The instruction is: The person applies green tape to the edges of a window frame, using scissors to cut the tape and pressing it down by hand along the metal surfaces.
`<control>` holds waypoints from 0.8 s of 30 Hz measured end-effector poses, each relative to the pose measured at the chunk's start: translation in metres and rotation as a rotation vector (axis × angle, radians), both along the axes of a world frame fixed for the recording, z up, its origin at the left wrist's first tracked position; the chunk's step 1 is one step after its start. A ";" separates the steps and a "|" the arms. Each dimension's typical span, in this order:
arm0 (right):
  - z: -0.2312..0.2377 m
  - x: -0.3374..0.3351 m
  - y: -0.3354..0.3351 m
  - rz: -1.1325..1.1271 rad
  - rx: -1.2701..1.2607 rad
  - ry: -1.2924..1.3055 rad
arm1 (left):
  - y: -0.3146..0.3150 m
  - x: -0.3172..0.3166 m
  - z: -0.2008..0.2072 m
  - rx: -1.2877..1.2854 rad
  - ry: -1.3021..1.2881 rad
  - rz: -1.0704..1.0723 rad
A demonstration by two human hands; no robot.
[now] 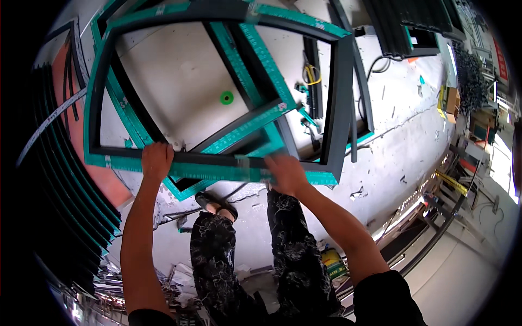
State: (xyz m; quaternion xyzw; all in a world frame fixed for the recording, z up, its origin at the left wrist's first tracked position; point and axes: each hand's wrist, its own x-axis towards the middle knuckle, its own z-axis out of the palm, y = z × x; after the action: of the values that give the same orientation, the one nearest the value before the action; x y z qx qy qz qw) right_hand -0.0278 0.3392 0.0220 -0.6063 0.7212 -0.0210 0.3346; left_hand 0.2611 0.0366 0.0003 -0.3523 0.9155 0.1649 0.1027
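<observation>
A large dark window frame (206, 158), partly covered in teal protective film, is held up in front of me. My left hand (157, 161) is closed over its near bar, left of the middle. Farther right on that same bar is my right hand (285, 173), smeared by motion, so its fingers do not show clearly. A blurred patch of teal film (267, 149) shows just beside the right hand; whether the hand holds it I cannot tell. Beneath the held frame, another teal-and-black frame (239, 133) lies tilted, its bars crossing the opening.
On the pale floor lie a green tape roll (227, 98) and yellow-handled scissors (311, 74), near dark bars. Long dark profiles (65, 163) are stacked at the left by an orange-red panel (103, 176). More profiles (405, 24) are at the far right, with a cardboard box (450, 103) beyond.
</observation>
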 end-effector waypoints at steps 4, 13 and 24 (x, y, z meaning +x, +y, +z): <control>0.118 -0.022 0.034 -0.009 0.081 -0.166 | 0.050 0.013 0.079 0.040 -0.078 -0.094; 0.317 -0.072 0.136 0.064 0.386 -0.276 | 0.155 -0.044 0.262 0.194 -0.069 -0.137; 0.399 -0.083 0.150 -0.043 0.428 -0.198 | 0.173 -0.043 0.289 0.192 -0.167 -0.474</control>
State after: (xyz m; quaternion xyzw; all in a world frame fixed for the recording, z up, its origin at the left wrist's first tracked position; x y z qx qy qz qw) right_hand -0.1105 0.4892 0.4206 -0.5009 0.6857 0.0658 0.5241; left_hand 0.2184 0.2094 0.2896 -0.1289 0.9410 0.1924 0.2467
